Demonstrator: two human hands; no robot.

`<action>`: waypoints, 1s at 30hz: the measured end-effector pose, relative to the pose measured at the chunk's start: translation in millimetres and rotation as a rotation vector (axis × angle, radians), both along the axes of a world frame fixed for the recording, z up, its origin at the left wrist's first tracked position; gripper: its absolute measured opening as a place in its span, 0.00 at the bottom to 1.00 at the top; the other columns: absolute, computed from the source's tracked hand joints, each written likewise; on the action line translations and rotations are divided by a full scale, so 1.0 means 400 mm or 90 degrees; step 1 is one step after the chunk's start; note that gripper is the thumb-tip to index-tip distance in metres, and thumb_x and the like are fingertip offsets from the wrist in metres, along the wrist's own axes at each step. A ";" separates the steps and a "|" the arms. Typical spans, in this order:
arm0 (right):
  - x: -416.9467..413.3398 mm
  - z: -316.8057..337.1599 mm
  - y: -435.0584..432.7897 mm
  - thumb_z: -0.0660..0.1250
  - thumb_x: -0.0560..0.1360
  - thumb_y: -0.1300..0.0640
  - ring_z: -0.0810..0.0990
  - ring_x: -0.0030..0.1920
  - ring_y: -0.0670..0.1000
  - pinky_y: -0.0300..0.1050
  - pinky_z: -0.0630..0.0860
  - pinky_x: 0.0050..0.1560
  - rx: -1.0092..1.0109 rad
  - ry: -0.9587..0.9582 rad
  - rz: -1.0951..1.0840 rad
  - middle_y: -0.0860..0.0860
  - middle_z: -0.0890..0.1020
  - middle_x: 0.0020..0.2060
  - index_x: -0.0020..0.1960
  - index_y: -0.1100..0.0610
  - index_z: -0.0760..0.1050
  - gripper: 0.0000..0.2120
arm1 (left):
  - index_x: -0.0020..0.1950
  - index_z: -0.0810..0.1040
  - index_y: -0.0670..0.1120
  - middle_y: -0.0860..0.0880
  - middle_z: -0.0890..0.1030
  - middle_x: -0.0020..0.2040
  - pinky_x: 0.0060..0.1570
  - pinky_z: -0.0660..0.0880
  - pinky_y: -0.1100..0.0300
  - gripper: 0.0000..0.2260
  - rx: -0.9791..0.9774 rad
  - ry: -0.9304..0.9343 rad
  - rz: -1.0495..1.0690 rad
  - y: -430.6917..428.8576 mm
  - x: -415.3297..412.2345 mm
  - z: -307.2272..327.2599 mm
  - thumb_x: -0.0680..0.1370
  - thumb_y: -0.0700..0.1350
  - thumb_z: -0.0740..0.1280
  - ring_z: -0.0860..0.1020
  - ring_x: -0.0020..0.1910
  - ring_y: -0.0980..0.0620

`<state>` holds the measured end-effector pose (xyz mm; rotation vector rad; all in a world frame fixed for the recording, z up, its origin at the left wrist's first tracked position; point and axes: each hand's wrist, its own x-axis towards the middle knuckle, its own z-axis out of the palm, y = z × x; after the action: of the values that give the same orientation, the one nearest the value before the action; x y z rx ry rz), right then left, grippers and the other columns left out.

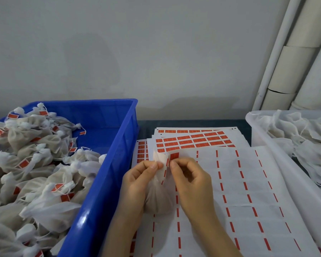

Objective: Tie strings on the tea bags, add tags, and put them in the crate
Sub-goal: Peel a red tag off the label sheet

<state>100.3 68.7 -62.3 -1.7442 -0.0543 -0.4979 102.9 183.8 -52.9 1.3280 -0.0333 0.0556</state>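
A bag is gripped in the left hand, its gathered top pinched by thumb and forefinger. A red tag is pinched beside that top by the right hand. Sheets are spread beneath. Tagged bags are heaped in the crate at left, and a bin is seen at right.

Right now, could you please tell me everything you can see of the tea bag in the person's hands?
The tea bag is a small pouch of thin white mesh, bulging with pale filling and gathered to a narrow neck. It stands upright, neck up, over the sticker sheet, right of the blue crate. The left hand holds its neck; the right hand pinches a red tag beside its flared top.
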 end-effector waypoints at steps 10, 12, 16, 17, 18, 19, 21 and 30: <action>-0.005 0.011 0.010 0.62 0.65 0.40 0.77 0.49 0.37 0.26 0.73 0.47 -0.011 -0.018 0.006 0.32 0.76 0.46 0.45 0.39 0.71 0.10 | 0.41 0.82 0.46 0.49 0.84 0.43 0.43 0.76 0.59 0.19 0.018 -0.011 0.033 -0.001 0.006 0.000 0.59 0.58 0.69 0.82 0.45 0.51; -0.002 0.008 0.005 0.62 0.66 0.41 0.77 0.48 0.38 0.26 0.73 0.48 -0.029 -0.019 0.006 0.34 0.77 0.46 0.43 0.40 0.71 0.08 | 0.39 0.83 0.49 0.49 0.84 0.43 0.43 0.76 0.58 0.15 0.007 -0.006 0.017 0.002 0.005 -0.001 0.59 0.57 0.70 0.82 0.45 0.52; 0.004 0.003 -0.005 0.60 0.66 0.41 0.77 0.47 0.39 0.23 0.71 0.44 -0.029 -0.005 0.000 0.34 0.77 0.44 0.42 0.40 0.71 0.07 | 0.37 0.83 0.51 0.52 0.84 0.41 0.38 0.77 0.62 0.14 0.010 0.003 0.014 0.000 0.006 -0.002 0.58 0.58 0.70 0.82 0.42 0.55; 0.005 0.001 -0.005 0.60 0.66 0.41 0.77 0.47 0.39 0.23 0.71 0.43 -0.025 0.001 -0.002 0.33 0.76 0.44 0.42 0.40 0.71 0.07 | 0.37 0.83 0.50 0.53 0.84 0.41 0.37 0.77 0.63 0.15 0.015 0.006 0.023 -0.002 0.007 -0.002 0.58 0.58 0.69 0.82 0.41 0.56; 0.006 -0.003 -0.006 0.59 0.66 0.41 0.77 0.46 0.39 0.23 0.71 0.42 -0.022 0.006 -0.006 0.33 0.76 0.44 0.42 0.41 0.71 0.08 | 0.38 0.82 0.49 0.54 0.84 0.40 0.35 0.77 0.65 0.15 0.020 0.007 0.035 -0.004 0.008 -0.002 0.58 0.57 0.69 0.82 0.41 0.57; 0.008 -0.006 -0.007 0.58 0.67 0.41 0.78 0.46 0.39 0.24 0.71 0.42 -0.022 0.013 -0.011 0.33 0.77 0.44 0.43 0.41 0.71 0.08 | 0.39 0.82 0.49 0.55 0.84 0.39 0.33 0.77 0.66 0.15 0.026 0.008 0.046 -0.006 0.010 -0.002 0.58 0.56 0.69 0.82 0.40 0.58; 0.012 -0.012 -0.012 0.57 0.68 0.40 0.78 0.44 0.40 0.24 0.72 0.41 -0.024 0.030 -0.022 0.35 0.77 0.43 0.43 0.42 0.70 0.09 | 0.41 0.81 0.47 0.56 0.84 0.39 0.31 0.76 0.68 0.14 0.034 0.006 0.060 -0.010 0.012 -0.002 0.61 0.54 0.67 0.82 0.39 0.60; 0.029 -0.032 -0.047 0.60 0.75 0.48 0.78 0.43 0.42 0.25 0.72 0.40 -0.009 0.060 -0.090 0.39 0.78 0.43 0.46 0.44 0.70 0.01 | 0.41 0.81 0.50 0.58 0.84 0.40 0.32 0.78 0.64 0.10 0.069 0.032 0.141 -0.011 0.016 -0.013 0.66 0.53 0.67 0.83 0.39 0.55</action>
<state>111.8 49.9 -75.3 -1.7918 0.1329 -0.5176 109.5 179.4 -57.9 1.4370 0.1562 0.2111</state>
